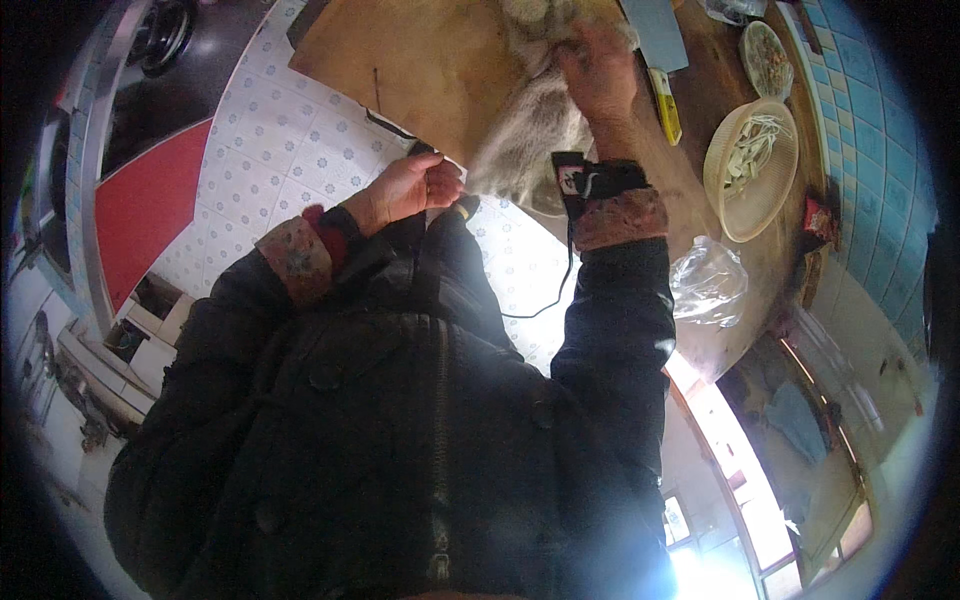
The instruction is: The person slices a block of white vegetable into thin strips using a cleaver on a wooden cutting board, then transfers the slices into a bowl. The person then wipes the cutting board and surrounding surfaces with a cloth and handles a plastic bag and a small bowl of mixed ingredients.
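My right hand (600, 71) is over a floured part of the wooden work surface (405, 60), blurred, its fingers bent downward. Pale flour (536, 127) spreads below and to the left of it. Close to its fingertips, at the top edge of the picture, is a whitish lump (529, 9) that looks like dough. Whether the fingers hold anything cannot be made out. My left hand (420, 187) is by the near edge of the work surface, fingers curled; whether they grip the edge is unclear. A cleaver (660, 37) with a yellow handle (666, 109) lies just right of my right hand.
A woven basket (716, 180) with pale cut strips (750, 150) stands at the right, near a small bowl (761, 52) of food. A crumpled clear plastic bag (709, 281) lies nearer me. A black cable (566, 277) hangs from my right wrist. At the left is a red cabinet panel (154, 210).
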Action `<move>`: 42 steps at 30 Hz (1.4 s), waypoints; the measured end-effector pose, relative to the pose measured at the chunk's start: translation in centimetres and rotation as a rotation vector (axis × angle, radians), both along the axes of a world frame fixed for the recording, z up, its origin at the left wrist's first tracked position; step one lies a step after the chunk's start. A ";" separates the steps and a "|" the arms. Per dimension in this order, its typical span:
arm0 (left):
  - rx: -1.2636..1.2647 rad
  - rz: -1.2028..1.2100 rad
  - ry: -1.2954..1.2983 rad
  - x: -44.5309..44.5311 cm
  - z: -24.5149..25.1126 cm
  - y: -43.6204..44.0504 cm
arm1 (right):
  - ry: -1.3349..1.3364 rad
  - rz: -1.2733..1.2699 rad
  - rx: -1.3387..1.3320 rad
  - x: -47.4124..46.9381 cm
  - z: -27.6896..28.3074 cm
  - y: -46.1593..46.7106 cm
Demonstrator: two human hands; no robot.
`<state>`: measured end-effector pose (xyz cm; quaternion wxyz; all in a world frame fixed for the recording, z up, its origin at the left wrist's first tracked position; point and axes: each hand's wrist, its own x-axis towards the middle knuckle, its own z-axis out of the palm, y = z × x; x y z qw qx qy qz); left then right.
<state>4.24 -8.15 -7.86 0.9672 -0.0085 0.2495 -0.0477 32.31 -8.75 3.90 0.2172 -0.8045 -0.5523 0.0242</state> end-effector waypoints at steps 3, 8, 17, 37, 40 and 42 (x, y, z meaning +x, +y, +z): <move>0.011 0.031 -0.082 -0.5 -0.6 0.3 | -0.122 -0.005 -0.233 -2.5 -2.2 -2.1; 0.025 0.035 0.108 -0.9 -0.6 1.1 | -0.049 0.185 -0.372 -7.9 -1.4 -7.4; 0.069 0.093 0.124 -1.6 0.2 2.8 | -0.094 -0.189 -0.086 1.1 -3.1 4.6; 0.078 0.164 0.185 -2.9 -2.5 3.0 | -0.037 -0.064 -0.197 3.5 -3.1 7.5; 0.086 0.148 0.148 -2.3 -2.3 3.0 | -0.034 0.251 -0.192 -3.3 -3.8 4.4; 0.148 0.203 0.189 -1.9 -1.6 2.8 | 0.083 0.379 -0.107 -5.2 -3.2 2.8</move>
